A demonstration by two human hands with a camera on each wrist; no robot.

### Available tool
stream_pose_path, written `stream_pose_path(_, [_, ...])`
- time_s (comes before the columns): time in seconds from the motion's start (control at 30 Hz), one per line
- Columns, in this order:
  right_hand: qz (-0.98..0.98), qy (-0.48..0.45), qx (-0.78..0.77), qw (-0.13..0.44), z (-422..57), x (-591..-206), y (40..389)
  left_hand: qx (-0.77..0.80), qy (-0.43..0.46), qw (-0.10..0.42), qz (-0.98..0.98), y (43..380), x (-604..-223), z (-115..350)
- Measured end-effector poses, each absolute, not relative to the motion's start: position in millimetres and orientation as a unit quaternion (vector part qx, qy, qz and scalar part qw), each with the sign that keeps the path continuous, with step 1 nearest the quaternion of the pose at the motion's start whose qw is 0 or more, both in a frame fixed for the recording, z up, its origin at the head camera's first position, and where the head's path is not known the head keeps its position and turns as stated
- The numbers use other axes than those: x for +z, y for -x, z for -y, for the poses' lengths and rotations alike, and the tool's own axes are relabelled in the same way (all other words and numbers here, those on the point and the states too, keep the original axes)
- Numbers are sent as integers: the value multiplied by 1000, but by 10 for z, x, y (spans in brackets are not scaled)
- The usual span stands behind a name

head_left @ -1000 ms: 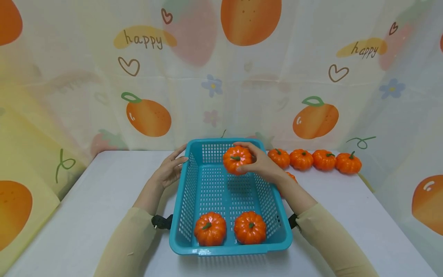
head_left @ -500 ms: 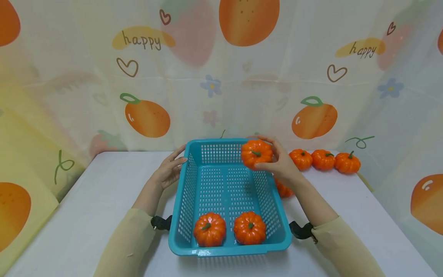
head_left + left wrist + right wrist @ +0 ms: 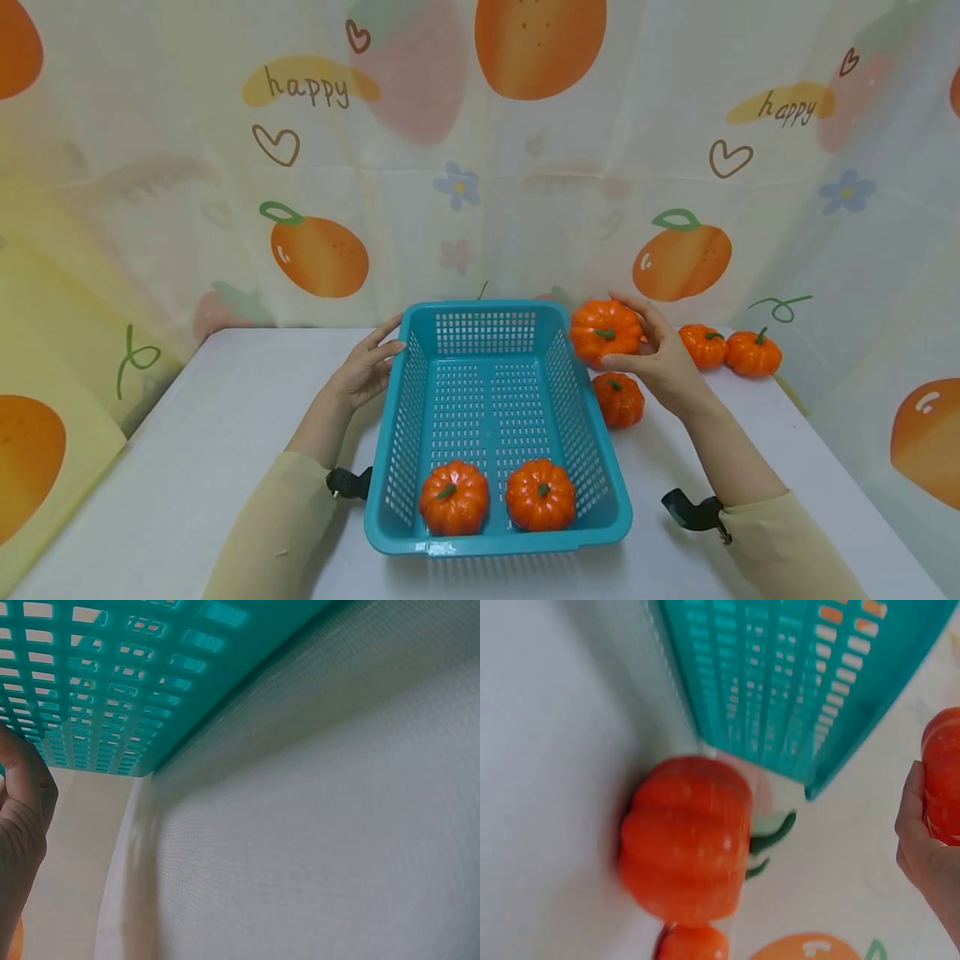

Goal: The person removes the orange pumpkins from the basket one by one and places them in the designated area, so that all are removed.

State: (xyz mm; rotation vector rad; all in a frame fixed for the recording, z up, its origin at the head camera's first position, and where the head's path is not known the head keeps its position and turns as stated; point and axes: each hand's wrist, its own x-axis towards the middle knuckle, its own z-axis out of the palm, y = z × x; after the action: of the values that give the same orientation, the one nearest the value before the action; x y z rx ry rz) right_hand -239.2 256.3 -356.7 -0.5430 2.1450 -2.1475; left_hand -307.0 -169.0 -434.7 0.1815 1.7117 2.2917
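My right hand (image 3: 663, 358) holds an orange toy pumpkin (image 3: 603, 332) with a green stem, thumb in front and fingers behind. It is beside the far right corner of the blue plastic basket (image 3: 498, 543). In the right wrist view the held pumpkin (image 3: 943, 776) shows partly at the right edge. My left hand (image 3: 365, 371) grips the basket's left side near the far corner, thumb at the rim; its fingers (image 3: 26, 776) lie along the outer wall in the left wrist view. Two pumpkins sit at the basket's near end, left (image 3: 453, 498) and right (image 3: 541, 495).
Another pumpkin (image 3: 618, 400) stands on the white table (image 3: 247, 433) against the basket's right side. Farther right are two more, one (image 3: 702, 346) beside the other (image 3: 753, 354). The held pumpkin and right hand cover part of that row. A fruit-print cloth (image 3: 487, 225) hangs behind.
My right hand has carried the pumpkin rightward from above the basket's inside to past its right rim. The left hand and the basket stay put.
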Motion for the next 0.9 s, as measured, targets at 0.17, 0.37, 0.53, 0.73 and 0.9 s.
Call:
stream_pose_path(0.17, [-674,172,-718,23,-2739,-3570,2380,792,-58,140,-592,3070,-4350,1684])
stream_pose_path(0.37, [-682,142,-717,19,-2925,-3603,2387,790,-60,142,-594,3067,-4336,1688])
stream_pose_path(0.53, [-684,117,-720,12,-3071,-3663,2384,789,-60,139,-596,3076,-4331,1690])
stream_pose_path(0.73, [-684,89,-723,19,-3257,-3769,2395,790,-60,140,-594,3065,-4322,1692])
stream_pose_path(0.9, [-716,56,-696,27,-3413,-3865,2396,792,-57,141,-592,3062,-4332,1690])
